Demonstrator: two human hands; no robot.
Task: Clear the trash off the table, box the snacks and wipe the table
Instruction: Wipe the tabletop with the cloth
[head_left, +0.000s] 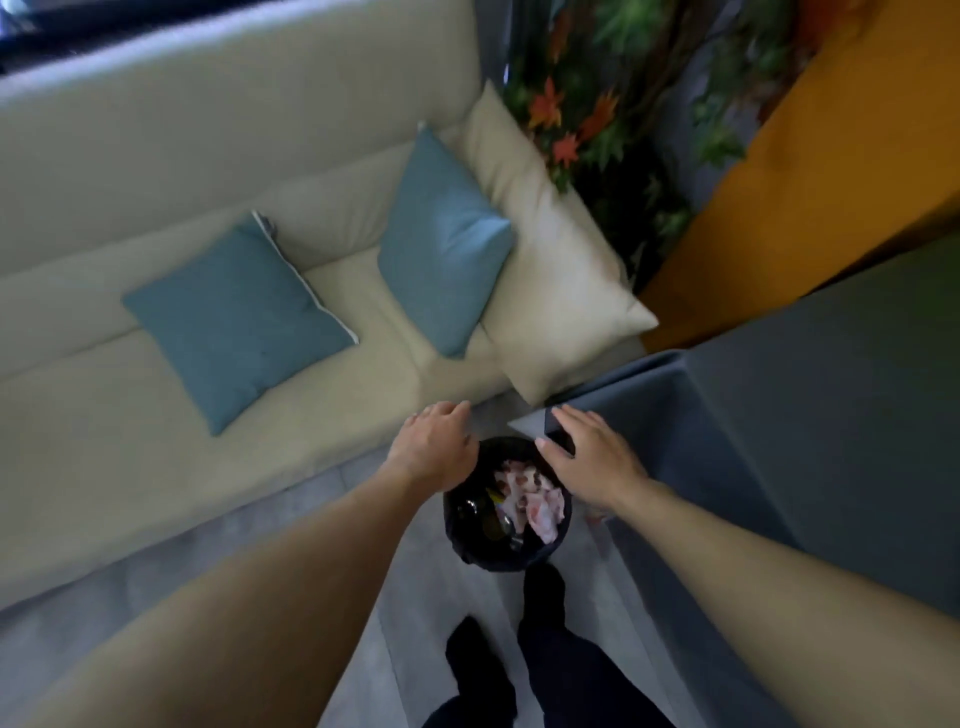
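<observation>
A cream sofa (78, 441) with two blue cushions (239, 317) fills the left, well apart from the work. The left grip (434, 452) hangs over the far left rim of the black bin (467, 545), which stands on the floor (363, 519) between the sofa and the counter (831, 415). Its fingers curve down out of sight, so I cannot tell whether they hold the rim.

The bin lies straight below and between both grips, its mouth facing up, with crumpled pink-and-white trash (535, 499) already inside.

The right grip (592, 462) is spread flat with straight fingers and holds nothing. It sits over the far right rim, just beside a grey corner (530, 423), likely of the counter's cloth. Both are about equally near.

The cloth-draped counter edge presses close on the right, and the person's feet (543, 587) stand just behind the bin. Any lift or shift probably has to come toward the sofa side.
</observation>
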